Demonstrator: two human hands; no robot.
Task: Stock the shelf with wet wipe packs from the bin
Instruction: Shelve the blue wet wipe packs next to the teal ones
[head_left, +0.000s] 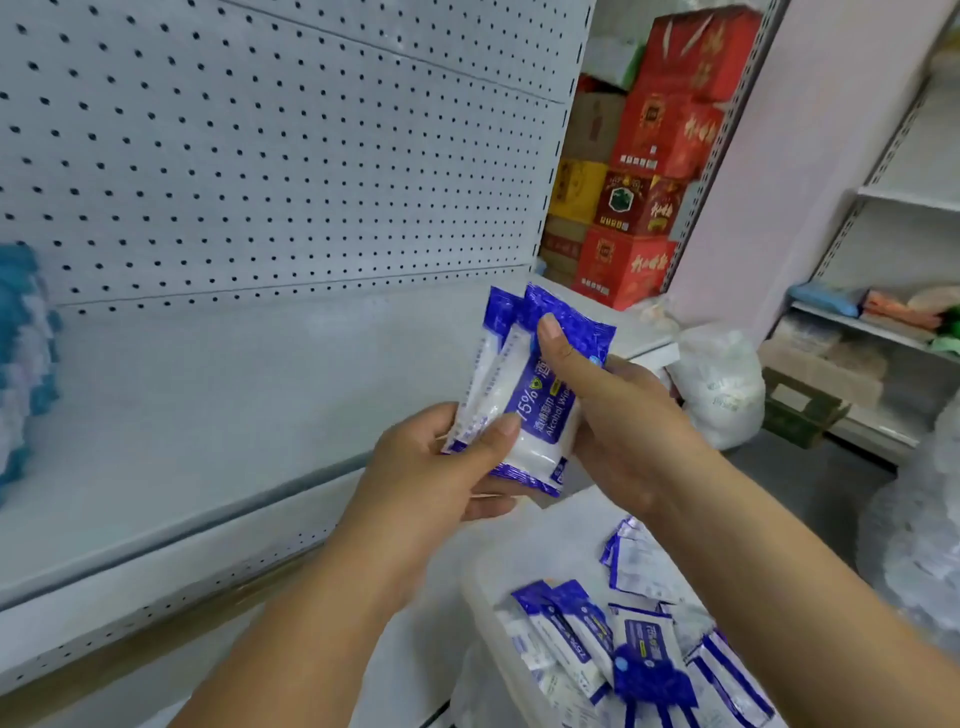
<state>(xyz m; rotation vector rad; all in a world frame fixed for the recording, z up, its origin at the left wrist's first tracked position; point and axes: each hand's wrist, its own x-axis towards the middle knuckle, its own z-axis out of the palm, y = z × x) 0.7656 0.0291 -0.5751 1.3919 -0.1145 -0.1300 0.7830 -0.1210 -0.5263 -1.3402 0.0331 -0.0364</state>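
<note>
Two blue-and-white wet wipe packs (530, 395) are held together, one behind the other, above the shelf's front edge. My left hand (441, 467) grips their lower left side with the thumb on the front pack. My right hand (613, 410) holds their right side, thumb pressed on the front pack's upper part. The white shelf board (208, 415) lies just left of the packs. Below my hands, a clear plastic bin (480, 592) holds several more packs (623, 644).
A white pegboard back panel (260, 156) rises behind the shelf. Blue-and-white goods (21, 364) stand at the shelf's left end. Red and yellow cartons (644, 171) are stacked beyond the shelf's right end. White plastic bags (722, 389) lie on the floor, by another shelf unit (893, 312).
</note>
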